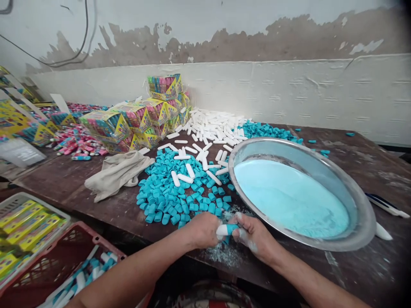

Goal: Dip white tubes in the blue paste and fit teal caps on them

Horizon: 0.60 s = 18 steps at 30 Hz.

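Observation:
A small white tube with a blue cap-like sleeve (226, 230) is between my hands, low over the table's near edge. My left hand (203, 230) is closed at its white end, with most fingers turned out of sight. At the blue part, my right hand (255, 235) pinches with thumb and fingers, which are dusted with pale powder. Just beyond my hands lies a heap of short blue caps (176, 188). Several loose white tubes (185, 178) lie on that heap, and a larger pile of white tubes (215, 124) is behind it.
A wide metal basin (359, 214) of light-blue powder stands right. A box cutter (387, 205) lies beyond it. A cloth (118, 173) and stacked packaged boxes (138, 117) are left. A red crate (64, 252) holding blue-and-white tubes sits lower left, beside a white basket (41, 201).

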Available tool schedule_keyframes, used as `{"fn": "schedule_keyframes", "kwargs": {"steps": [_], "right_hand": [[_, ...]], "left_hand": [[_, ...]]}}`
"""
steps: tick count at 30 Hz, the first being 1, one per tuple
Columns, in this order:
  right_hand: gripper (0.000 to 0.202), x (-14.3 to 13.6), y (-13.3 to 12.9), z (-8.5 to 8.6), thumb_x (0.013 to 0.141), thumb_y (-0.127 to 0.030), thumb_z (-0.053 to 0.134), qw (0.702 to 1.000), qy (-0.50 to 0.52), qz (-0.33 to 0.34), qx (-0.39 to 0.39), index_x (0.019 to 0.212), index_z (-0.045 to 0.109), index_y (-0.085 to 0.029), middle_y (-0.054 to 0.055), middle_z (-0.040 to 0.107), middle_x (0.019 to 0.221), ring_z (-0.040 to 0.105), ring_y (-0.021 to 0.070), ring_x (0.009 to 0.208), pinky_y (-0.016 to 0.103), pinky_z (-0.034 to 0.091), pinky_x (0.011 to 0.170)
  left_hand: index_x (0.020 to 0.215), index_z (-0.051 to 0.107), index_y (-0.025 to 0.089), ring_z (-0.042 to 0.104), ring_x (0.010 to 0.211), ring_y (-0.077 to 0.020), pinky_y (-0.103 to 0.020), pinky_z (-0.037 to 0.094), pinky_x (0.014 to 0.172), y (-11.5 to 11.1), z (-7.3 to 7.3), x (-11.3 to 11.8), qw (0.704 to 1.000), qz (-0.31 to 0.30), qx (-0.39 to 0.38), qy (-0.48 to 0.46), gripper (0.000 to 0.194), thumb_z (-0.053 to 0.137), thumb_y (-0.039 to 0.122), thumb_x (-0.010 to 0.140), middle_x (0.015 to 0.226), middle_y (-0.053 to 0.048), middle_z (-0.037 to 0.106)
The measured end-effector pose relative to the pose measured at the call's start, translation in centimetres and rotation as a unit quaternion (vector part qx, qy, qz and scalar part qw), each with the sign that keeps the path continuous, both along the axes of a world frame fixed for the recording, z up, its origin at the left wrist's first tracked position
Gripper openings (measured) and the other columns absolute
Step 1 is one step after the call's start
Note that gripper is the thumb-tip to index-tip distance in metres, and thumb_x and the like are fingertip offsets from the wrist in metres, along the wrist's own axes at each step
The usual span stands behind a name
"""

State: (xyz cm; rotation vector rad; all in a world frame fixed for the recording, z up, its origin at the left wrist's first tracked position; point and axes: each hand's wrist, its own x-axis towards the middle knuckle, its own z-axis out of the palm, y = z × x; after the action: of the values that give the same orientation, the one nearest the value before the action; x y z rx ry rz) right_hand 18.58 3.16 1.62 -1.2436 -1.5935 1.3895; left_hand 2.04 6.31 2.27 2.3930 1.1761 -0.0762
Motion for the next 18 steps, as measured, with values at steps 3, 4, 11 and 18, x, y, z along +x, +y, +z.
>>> {"fn": "schedule_keyframes", "kwargs": {"steps": [3, 4, 11, 18], "right_hand": [[0.028, 0.2, 0.2, -0.6, 0.068, -0.044, 0.058, 0.995, 0.037, 0.036, -0.082, 0.064, 0.044, -0.019, -0.006, 0.043, 0.048, 0.029, 0.0071, 0.041, 0.021, 0.022, 0.041], [0.027, 0.3, 0.2, -0.7, 0.068, -0.043, 0.057, 0.992, 0.049, 0.042, -0.108, 0.066, 0.045, -0.019, -0.006, 0.043, 0.048, 0.028, 0.0064, 0.039, 0.02, 0.02, 0.04], [0.024, 0.2, -0.7, 0.2, 0.068, -0.038, 0.057, 0.986, -0.007, 0.064, -0.151, 0.062, 0.047, -0.018, -0.006, 0.045, 0.048, 0.032, 0.0059, 0.038, 0.019, 0.023, 0.038], [0.027, -0.7, -1.1, -0.8, 0.06, -0.048, 0.062, 0.992, -0.083, 0.04, -0.087, 0.061, 0.058, -0.02, 0.003, 0.062, 0.061, 0.057, 0.0199, 0.057, 0.027, 0.047, 0.052]], "left_hand": [[0.068, 0.063, 0.019, 0.053, 0.05, -0.0187, -0.024, 0.029, 0.044, -0.1, -0.6, -0.6, 0.999, -0.009, 0.028, -0.022, 0.023, 0.061, 0.041, 0.067, 0.055, -0.005, 0.059], [0.072, 0.063, 0.019, 0.054, 0.051, -0.0193, -0.024, 0.029, 0.044, -0.3, -0.8, -0.8, 0.998, -0.01, 0.052, -0.037, 0.025, 0.063, 0.043, 0.066, 0.058, -0.005, 0.06], [0.083, 0.058, 0.019, 0.062, 0.062, -0.0204, -0.024, 0.041, 0.053, -2.1, -0.5, -1.4, 0.993, -0.019, 0.112, 0.025, 0.02, 0.053, 0.037, 0.075, 0.07, -0.005, 0.065], [0.086, 0.056, 0.016, 0.064, 0.065, -0.024, -0.028, 0.044, 0.048, -4.2, 0.4, -1.6, 0.995, -0.016, 0.098, 0.012, 0.018, 0.051, 0.025, 0.072, 0.073, -0.007, 0.067]]}}
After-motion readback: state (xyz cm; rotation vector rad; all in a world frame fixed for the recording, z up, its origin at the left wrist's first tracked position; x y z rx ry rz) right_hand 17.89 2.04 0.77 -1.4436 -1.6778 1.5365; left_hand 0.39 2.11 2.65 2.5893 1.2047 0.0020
